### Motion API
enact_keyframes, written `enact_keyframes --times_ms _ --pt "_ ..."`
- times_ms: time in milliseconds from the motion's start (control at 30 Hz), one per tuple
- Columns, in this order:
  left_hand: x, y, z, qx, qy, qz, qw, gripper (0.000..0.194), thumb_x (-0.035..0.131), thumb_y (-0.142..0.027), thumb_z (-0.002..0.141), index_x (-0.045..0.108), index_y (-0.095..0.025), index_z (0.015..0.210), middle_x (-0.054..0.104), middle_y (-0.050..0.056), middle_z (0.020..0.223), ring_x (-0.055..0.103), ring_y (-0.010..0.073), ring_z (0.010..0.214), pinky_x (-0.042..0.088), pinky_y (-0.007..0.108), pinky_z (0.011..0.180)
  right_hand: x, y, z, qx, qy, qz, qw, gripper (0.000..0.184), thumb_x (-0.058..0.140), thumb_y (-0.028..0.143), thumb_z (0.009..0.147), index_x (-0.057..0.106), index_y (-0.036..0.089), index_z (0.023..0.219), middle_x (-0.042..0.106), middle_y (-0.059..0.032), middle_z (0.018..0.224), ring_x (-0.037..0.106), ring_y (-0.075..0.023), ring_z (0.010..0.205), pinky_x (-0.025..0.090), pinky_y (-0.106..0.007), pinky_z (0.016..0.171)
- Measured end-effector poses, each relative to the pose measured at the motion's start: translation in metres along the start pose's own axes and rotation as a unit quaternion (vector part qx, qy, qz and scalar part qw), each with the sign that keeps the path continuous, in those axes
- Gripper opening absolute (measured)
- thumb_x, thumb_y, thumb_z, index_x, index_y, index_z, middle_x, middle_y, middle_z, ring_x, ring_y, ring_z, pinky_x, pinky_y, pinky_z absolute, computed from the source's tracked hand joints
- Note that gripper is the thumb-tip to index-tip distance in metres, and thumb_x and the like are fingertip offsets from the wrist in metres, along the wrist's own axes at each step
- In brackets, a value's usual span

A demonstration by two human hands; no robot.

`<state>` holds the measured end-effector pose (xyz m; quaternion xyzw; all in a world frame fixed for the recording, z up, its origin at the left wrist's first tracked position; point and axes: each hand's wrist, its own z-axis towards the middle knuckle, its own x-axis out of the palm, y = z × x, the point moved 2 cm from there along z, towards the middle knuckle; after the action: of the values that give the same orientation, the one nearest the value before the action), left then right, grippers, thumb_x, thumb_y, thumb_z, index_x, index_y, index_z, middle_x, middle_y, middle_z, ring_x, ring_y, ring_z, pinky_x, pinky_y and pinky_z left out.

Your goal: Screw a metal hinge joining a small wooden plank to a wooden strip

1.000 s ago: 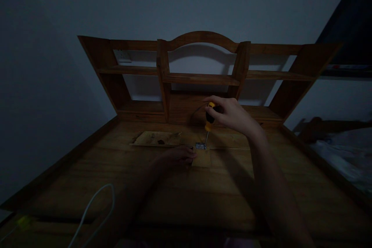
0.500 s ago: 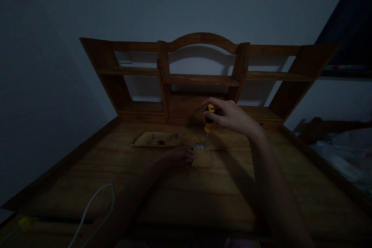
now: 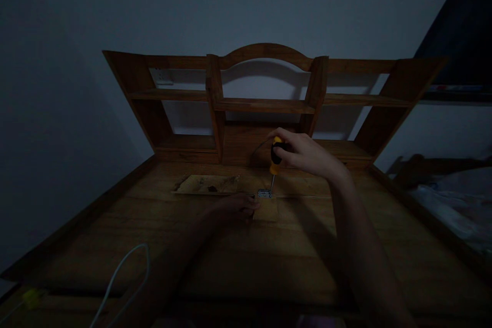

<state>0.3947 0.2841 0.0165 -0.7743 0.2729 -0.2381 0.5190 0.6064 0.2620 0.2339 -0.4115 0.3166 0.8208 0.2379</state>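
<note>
My right hand (image 3: 298,152) is closed around the yellow-and-black handle of a screwdriver (image 3: 275,168). The screwdriver stands nearly upright, tilted a little, its tip at the right end of a small metal hinge (image 3: 264,193). That hinge lies along the far edge of a small square wooden block (image 3: 267,210). My left hand (image 3: 240,205) grips the left side of this block, fingers bent against it and partly in shadow. Left of the hinge lies a rough-edged wooden board (image 3: 207,183) with a dark knot.
A wooden desktop (image 3: 126,215) carries all this, with a wooden shelf unit (image 3: 265,106) along its back edge by the wall. At the lower left a white cable (image 3: 115,277) loops near a yellow object (image 3: 31,297). The room is dim.
The view has shifted very slightly. My right fingers have moved a little on the screwdriver handle, which shows turned. My left hand stays at the block.
</note>
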Motion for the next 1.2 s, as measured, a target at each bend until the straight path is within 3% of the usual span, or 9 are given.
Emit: enact_keyframes --times_ms 100,200,267,400,467,700,867,1067,1200 --pt "0.002 -0.002 -0.001 -0.001 0.037 0.0 0.999 0.048 0.074 -0.053 0.075 0.045 -0.018 0.06 0.033 -0.01 0.049 0.025 0.005 0.042 0.038 0.025 0.051 0.003 0.0 0.002 -0.002 -0.031 -0.033 0.999 0.023 0.055 0.038 0.095 0.062 0.022 0.11 0.069 -0.0036 0.094 0.064 -0.0204 0.085 0.042 -0.028 0.072" --pt "0.003 -0.005 -0.002 0.004 0.039 0.009 0.999 0.047 0.074 -0.052 0.076 0.045 -0.018 0.06 0.036 -0.008 0.051 0.03 0.0057 0.044 0.038 0.024 0.052 0.007 -0.002 0.004 0.039 -0.059 -0.103 0.992 0.038 0.053 0.058 0.094 0.062 0.021 0.098 0.068 -0.0057 0.083 0.064 -0.0231 0.078 0.041 -0.03 0.068" --pt "0.003 -0.005 -0.003 0.007 0.048 0.016 0.999 0.047 0.073 -0.052 0.077 0.047 -0.017 0.059 0.038 -0.007 0.051 0.033 0.0065 0.045 0.04 0.024 0.053 0.008 -0.002 0.004 0.06 -0.067 -0.125 0.988 0.047 0.049 0.064 0.093 0.062 0.02 0.103 0.069 -0.0084 0.088 0.065 -0.026 0.082 0.043 -0.033 0.071" --pt "0.002 -0.005 -0.003 0.02 0.041 0.013 0.999 0.045 0.073 -0.052 0.077 0.049 -0.017 0.062 0.038 -0.007 0.051 0.032 0.0066 0.045 0.041 0.025 0.054 0.005 0.002 0.002 0.019 -0.032 -0.058 0.998 0.039 0.05 0.043 0.097 0.054 0.024 0.13 0.066 -0.0086 0.119 0.062 -0.026 0.105 0.044 -0.035 0.087" --pt "0.002 -0.003 -0.002 0.018 0.045 0.014 0.999 0.046 0.073 -0.053 0.077 0.049 -0.017 0.061 0.037 -0.007 0.051 0.032 0.0065 0.044 0.041 0.025 0.054 0.004 0.004 0.001 0.003 -0.005 -0.02 1.0 0.04 0.05 0.031 0.095 0.051 0.026 0.135 0.067 -0.0052 0.116 0.063 -0.0229 0.102 0.044 -0.032 0.086" --pt "0.003 -0.006 -0.003 0.005 0.039 0.015 0.999 0.048 0.074 -0.055 0.075 0.048 -0.017 0.06 0.037 -0.007 0.051 0.033 0.0065 0.044 0.039 0.024 0.051 0.006 0.003 0.004 -0.012 -0.028 -0.03 0.999 0.02 0.055 0.038 0.096 0.064 0.022 0.106 0.07 -0.0025 0.091 0.064 -0.0185 0.08 0.04 -0.027 0.069" --pt "0.004 -0.006 -0.004 0.018 0.048 0.009 0.999 0.048 0.073 -0.053 0.077 0.048 -0.017 0.061 0.038 -0.007 0.053 0.032 0.0054 0.044 0.039 0.023 0.051 0.007 -0.005 0.005 0.025 -0.066 -0.097 0.993 0.036 0.055 0.055 0.095 0.06 0.02 0.088 0.065 -0.0031 0.077 0.061 -0.0188 0.071 0.036 -0.028 0.063" --pt "0.0 -0.001 0.0 0.019 0.062 0.022 0.998 0.047 0.071 -0.055 0.079 0.049 -0.017 0.061 0.037 -0.007 0.05 0.032 0.0064 0.043 0.042 0.024 0.053 0.004 -0.001 0.002 -0.021 -0.015 0.0 1.0 0.025 0.058 0.042 0.095 0.063 0.023 0.11 0.069 -0.0031 0.107 0.064 -0.0197 0.096 0.042 -0.028 0.08" --pt "0.001 -0.003 -0.001 0.009 0.05 0.008 0.999 0.046 0.075 -0.054 0.076 0.05 -0.017 0.061 0.037 -0.008 0.051 0.032 0.0062 0.044 0.043 0.024 0.054 -0.002 0.002 -0.002 -0.032 0.048 0.053 0.997 0.024 0.059 0.024 0.089 0.063 0.024 0.112 0.069 -0.0002 0.104 0.064 -0.0162 0.088 0.042 -0.026 0.077"
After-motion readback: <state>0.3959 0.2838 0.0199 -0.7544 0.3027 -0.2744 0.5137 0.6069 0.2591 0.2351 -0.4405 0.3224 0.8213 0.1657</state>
